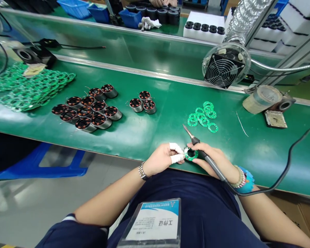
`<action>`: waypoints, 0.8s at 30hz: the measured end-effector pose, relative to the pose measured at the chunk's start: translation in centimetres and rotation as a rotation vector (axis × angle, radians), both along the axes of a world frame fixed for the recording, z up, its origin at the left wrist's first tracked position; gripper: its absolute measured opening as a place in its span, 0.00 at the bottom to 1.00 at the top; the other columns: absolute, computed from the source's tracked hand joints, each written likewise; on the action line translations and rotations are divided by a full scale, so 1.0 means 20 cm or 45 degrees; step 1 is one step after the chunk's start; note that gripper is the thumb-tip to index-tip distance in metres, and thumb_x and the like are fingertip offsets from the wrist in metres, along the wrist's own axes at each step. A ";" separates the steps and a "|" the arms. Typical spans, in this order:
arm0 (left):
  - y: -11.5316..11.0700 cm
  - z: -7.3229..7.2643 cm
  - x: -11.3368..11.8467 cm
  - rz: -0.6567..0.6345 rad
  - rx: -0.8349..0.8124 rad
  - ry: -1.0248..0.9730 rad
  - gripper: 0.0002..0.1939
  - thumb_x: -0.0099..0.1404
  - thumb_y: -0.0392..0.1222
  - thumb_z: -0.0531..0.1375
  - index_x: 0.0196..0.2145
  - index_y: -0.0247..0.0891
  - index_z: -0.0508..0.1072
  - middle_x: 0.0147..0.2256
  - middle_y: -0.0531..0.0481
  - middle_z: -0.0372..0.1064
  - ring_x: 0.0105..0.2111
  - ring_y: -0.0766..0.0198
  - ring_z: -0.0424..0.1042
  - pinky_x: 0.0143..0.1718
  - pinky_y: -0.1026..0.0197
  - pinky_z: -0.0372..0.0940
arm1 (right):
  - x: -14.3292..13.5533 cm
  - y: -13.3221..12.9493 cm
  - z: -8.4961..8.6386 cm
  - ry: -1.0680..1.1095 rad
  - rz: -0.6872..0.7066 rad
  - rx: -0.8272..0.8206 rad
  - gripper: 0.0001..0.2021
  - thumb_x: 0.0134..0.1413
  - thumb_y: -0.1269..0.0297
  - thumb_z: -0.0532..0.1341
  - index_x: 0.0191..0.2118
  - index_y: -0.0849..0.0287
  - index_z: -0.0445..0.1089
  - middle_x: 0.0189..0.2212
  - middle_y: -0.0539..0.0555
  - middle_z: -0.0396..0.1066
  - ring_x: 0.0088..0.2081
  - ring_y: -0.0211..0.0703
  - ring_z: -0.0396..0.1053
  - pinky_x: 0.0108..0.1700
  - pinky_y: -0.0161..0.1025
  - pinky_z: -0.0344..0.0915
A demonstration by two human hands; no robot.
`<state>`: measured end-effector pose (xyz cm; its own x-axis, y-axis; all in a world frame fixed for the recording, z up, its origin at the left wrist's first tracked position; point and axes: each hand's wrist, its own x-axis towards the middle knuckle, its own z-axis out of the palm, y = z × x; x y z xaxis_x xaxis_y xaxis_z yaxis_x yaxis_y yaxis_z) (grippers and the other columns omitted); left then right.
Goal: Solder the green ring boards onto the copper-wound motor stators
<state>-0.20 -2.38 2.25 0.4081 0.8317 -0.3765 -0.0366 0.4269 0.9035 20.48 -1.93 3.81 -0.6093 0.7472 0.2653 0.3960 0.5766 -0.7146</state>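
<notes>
Near the bench's front edge, a green ring-shaped circuit board (195,156) is between my two hands; whether a motor stator sits beneath it is hidden. My left hand (164,157), with white coverings on its thumb and finger, pinches the ring's left edge. My right hand (214,158) steadies the ring's right side with thumb and finger. A soldering iron (213,165) also rests in that hand, its tip pointing up and left, away from the ring. Just beyond lie several loose green ring boards (203,115). Three stators with copper windings (144,101) stand farther left.
More wound stators (89,108) are grouped left of centre, beside a large pile of green boards (36,86). A fan with a duct (224,70) overhangs the back right. At right are a round container (260,99) and a sponge tray (276,119). The iron's cable (286,168) loops rightward.
</notes>
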 end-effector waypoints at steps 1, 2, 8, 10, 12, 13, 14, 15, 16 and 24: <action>-0.01 0.00 0.00 0.020 0.037 0.018 0.11 0.51 0.38 0.64 0.30 0.33 0.67 0.28 0.51 0.69 0.28 0.67 0.71 0.35 0.62 0.66 | -0.01 -0.01 -0.01 -0.003 -0.054 0.005 0.16 0.54 0.68 0.59 0.49 0.57 0.60 0.45 0.58 0.70 0.47 0.43 0.69 0.47 0.40 0.68; -0.03 0.00 0.01 0.033 0.091 0.069 0.12 0.51 0.38 0.63 0.33 0.34 0.66 0.29 0.51 0.68 0.28 0.68 0.70 0.34 0.63 0.65 | -0.01 -0.03 -0.03 -0.007 -0.119 0.015 0.17 0.53 0.68 0.60 0.49 0.57 0.60 0.44 0.58 0.70 0.46 0.43 0.70 0.47 0.40 0.68; -0.11 -0.02 0.06 -0.118 0.661 0.873 0.10 0.57 0.41 0.59 0.36 0.35 0.68 0.19 0.57 0.58 0.20 0.69 0.58 0.25 0.64 0.56 | -0.05 -0.12 -0.08 0.005 -0.414 0.147 0.18 0.52 0.67 0.62 0.49 0.57 0.60 0.44 0.58 0.69 0.44 0.45 0.70 0.46 0.42 0.68; -0.12 -0.01 0.06 -0.150 0.792 0.954 0.04 0.59 0.38 0.57 0.31 0.35 0.69 0.22 0.55 0.59 0.21 0.69 0.57 0.26 0.64 0.55 | -0.05 -0.12 -0.09 0.012 -0.423 0.164 0.18 0.52 0.67 0.61 0.49 0.57 0.60 0.44 0.58 0.69 0.44 0.45 0.70 0.46 0.42 0.68; -0.12 0.02 0.03 -0.212 0.812 0.923 0.04 0.58 0.35 0.55 0.27 0.35 0.69 0.23 0.54 0.60 0.21 0.70 0.58 0.25 0.65 0.55 | -0.06 -0.12 -0.09 0.011 -0.412 0.164 0.17 0.52 0.67 0.61 0.49 0.57 0.60 0.44 0.58 0.69 0.44 0.45 0.70 0.46 0.41 0.68; -0.12 0.04 0.01 -0.262 0.793 0.878 0.04 0.58 0.34 0.55 0.26 0.35 0.68 0.22 0.54 0.60 0.21 0.70 0.58 0.24 0.66 0.56 | -0.06 -0.12 -0.09 0.009 -0.407 0.163 0.17 0.52 0.67 0.61 0.49 0.57 0.60 0.44 0.58 0.69 0.44 0.45 0.70 0.46 0.41 0.68; -0.11 0.05 -0.02 -0.318 0.773 0.826 0.05 0.58 0.34 0.55 0.25 0.35 0.68 0.22 0.55 0.61 0.21 0.70 0.59 0.24 0.66 0.56 | -0.06 -0.12 -0.09 0.009 -0.405 0.164 0.17 0.52 0.67 0.61 0.49 0.57 0.60 0.44 0.58 0.69 0.43 0.45 0.70 0.46 0.42 0.68; -0.11 0.06 -0.05 -0.365 0.766 0.786 0.04 0.58 0.34 0.56 0.25 0.35 0.68 0.23 0.54 0.62 0.21 0.70 0.60 0.24 0.67 0.57 | -0.05 -0.12 -0.09 0.010 -0.407 0.165 0.18 0.52 0.67 0.61 0.49 0.57 0.60 0.44 0.58 0.69 0.43 0.45 0.70 0.46 0.42 0.68; -0.11 0.06 -0.08 -0.389 0.788 0.777 0.03 0.58 0.35 0.56 0.27 0.35 0.69 0.24 0.53 0.64 0.22 0.70 0.61 0.25 0.67 0.59 | -0.05 -0.12 -0.09 0.013 -0.409 0.165 0.18 0.52 0.67 0.61 0.49 0.57 0.60 0.43 0.58 0.69 0.43 0.45 0.70 0.45 0.42 0.68; -0.06 -0.06 -0.10 -0.223 1.317 0.851 0.07 0.60 0.38 0.58 0.35 0.35 0.73 0.32 0.45 0.73 0.35 0.60 0.68 0.39 0.56 0.65 | -0.05 -0.12 -0.10 0.043 -0.412 0.154 0.18 0.52 0.67 0.61 0.49 0.56 0.60 0.44 0.58 0.69 0.44 0.45 0.69 0.46 0.42 0.67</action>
